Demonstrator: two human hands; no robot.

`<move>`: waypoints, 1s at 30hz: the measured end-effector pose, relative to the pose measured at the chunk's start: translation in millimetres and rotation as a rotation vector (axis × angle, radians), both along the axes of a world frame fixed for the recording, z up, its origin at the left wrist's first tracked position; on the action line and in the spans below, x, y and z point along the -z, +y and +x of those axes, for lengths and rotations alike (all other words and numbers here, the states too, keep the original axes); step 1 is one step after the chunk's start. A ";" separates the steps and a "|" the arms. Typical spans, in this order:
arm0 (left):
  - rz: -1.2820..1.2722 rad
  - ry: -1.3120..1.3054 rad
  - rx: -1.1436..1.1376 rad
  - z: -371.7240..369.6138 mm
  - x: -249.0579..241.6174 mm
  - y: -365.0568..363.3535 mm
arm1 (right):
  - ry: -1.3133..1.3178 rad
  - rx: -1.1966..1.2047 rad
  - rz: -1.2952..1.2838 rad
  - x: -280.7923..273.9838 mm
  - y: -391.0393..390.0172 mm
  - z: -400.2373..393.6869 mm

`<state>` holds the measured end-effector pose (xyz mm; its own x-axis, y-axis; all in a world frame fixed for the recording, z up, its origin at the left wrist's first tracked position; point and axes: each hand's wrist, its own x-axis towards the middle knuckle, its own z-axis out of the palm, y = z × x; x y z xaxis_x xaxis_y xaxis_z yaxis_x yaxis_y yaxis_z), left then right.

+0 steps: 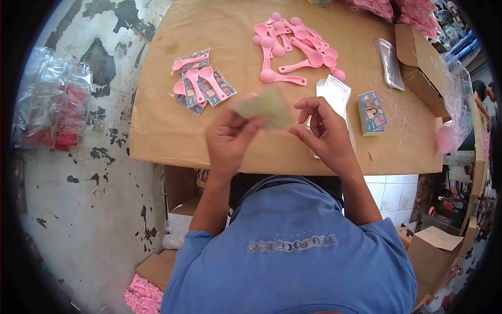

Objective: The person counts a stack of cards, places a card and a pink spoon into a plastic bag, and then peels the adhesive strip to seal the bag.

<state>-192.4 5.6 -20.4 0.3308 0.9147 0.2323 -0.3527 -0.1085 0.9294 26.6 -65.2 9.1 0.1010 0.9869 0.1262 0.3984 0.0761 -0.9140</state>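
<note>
My left hand (228, 137) pinches a small yellowish-green card (266, 108) between thumb and fingers, above the front of the table; the card is blurred. Just to its right is my right hand (325, 128), with fingers bent and thumb and forefinger apart, nothing visible between them. Beneath and behind that hand lie clear plastic bags (334, 91). A stack of blue printed cards (371, 113) stands to the right of it. Left of my left hand, several pink measuring spoons (210, 82) lie on bagged blue cards (224, 90).
A pile of pink spoons (293, 44) lies at the back of the brown-covered table (172, 138). An open cardboard box (421, 68) and a clear-wrapped pack (389, 64) are at the right. Plastic packs (55, 99) hang or lie at far left. A person (481, 94) is at far right.
</note>
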 end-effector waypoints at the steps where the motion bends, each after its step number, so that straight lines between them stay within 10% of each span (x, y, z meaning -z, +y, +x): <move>1: 0.104 0.028 -0.096 -6.5 -0.5 8.1 | -0.080 0.038 -0.020 -0.6 -0.8 0.9; 13: 0.319 0.248 -0.561 -49.7 -1.3 59.7 | -0.621 0.038 -0.048 -10.2 -24.4 52.7; 30: -0.263 0.236 0.475 48.3 12.0 -17.8 | -0.489 0.251 0.170 -5.5 -32.0 44.5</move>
<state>-144.1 -12.2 -32.4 0.7333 0.6706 -0.1121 -0.0865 0.2556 0.9629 71.2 -97.1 14.6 0.2195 0.9019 0.3721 0.7963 0.0547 -0.6024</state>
